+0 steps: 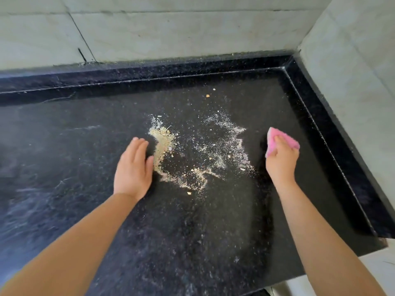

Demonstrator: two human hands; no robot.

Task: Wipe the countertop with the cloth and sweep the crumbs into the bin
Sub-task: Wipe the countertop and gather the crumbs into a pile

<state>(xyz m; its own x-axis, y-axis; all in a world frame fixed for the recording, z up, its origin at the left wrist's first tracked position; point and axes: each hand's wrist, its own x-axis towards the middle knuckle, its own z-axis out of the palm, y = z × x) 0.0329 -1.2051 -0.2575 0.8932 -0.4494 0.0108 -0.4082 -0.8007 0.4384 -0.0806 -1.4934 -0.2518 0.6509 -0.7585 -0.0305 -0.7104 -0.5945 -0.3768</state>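
Observation:
Beige crumbs (163,144) and pale dust lie scattered on the black speckled countertop (85,167), heaped thickest just right of my left hand (133,167). That hand lies flat with straight fingers, its thumb side against the crumb heap. My right hand (282,161) holds a pink cloth (277,135) pressed on the counter, right of the dust patch. No bin is in view.
A raised black rim (192,71) runs along the back and right side of the counter, meeting at the far right corner. Pale tiled walls (192,33) rise behind it. The counter's front edge (320,272) shows at the lower right, with a light floor beyond.

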